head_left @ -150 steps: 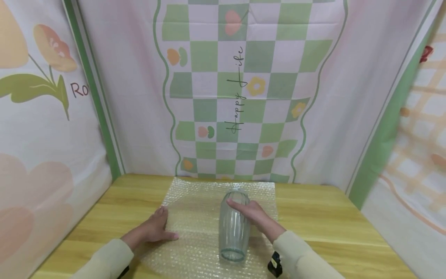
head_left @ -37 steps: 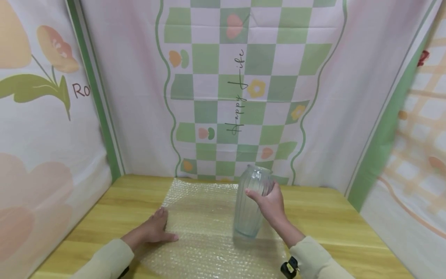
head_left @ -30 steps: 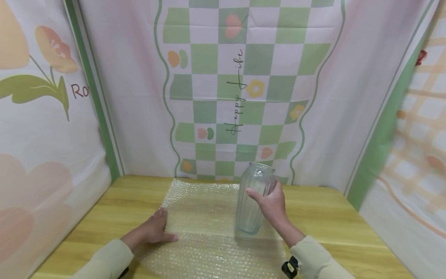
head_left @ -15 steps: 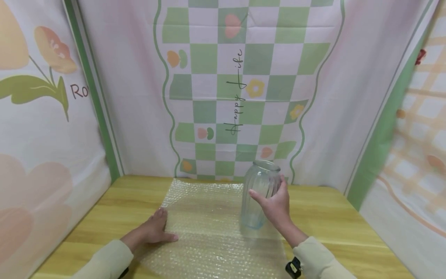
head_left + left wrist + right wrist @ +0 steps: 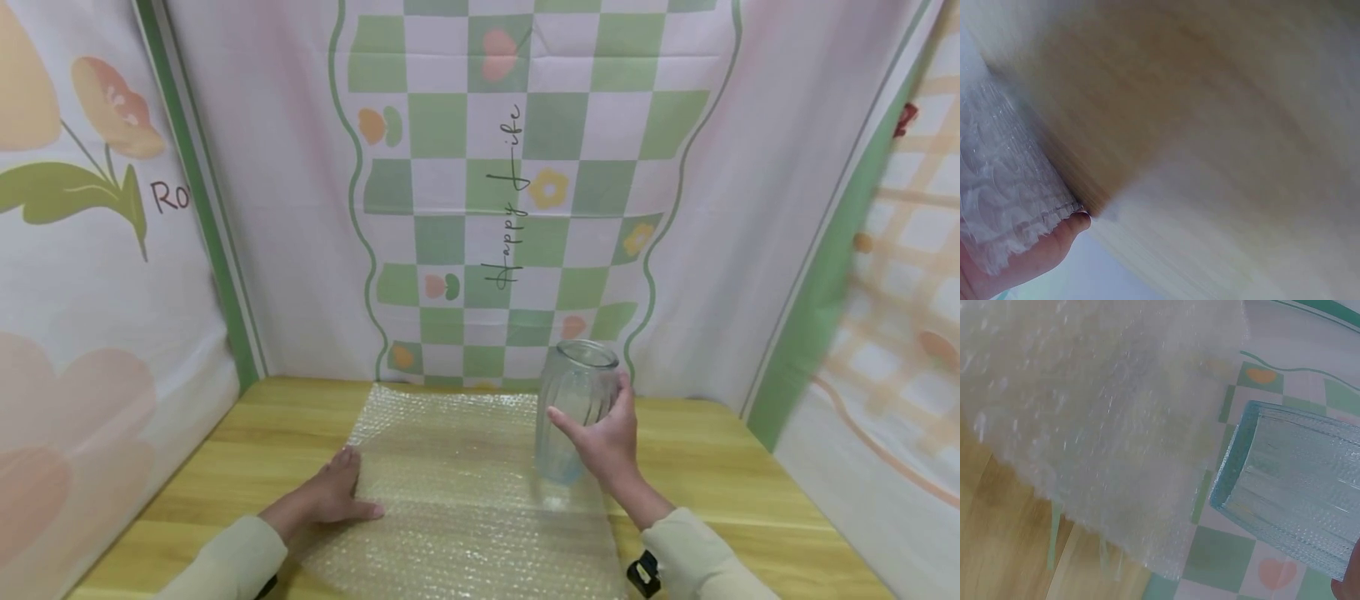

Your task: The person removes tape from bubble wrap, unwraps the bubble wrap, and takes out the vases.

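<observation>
A clear, ribbed glass vase [image 5: 562, 437] is held upright, tilted slightly, over the right side of a bubble wrap sheet [image 5: 465, 533]. My right hand [image 5: 609, 433] grips its side, thumb in front and fingers behind, mostly hidden. The right wrist view shows the thick base of the vase [image 5: 1235, 456] raised off the sheet, with a bit of my hand [image 5: 1350, 575] at the edge. On the sheet's left edge rests my left hand [image 5: 333, 492], thumb spread toward the middle. In the left wrist view, bubble wrap [image 5: 1004, 181] partly covers that hand [image 5: 1041, 256].
The sheet lies flat on a wooden table [image 5: 712, 475], reaching close to its far edge. Fabric printed with green checks [image 5: 495, 242] hangs behind the table, and patterned cloth [image 5: 82, 292] closes the left side, with more on the right.
My right hand has lifted the vase from lying on the sheet, turned its mouth upward and carried it right and away from me. The left hand stays in place.
</observation>
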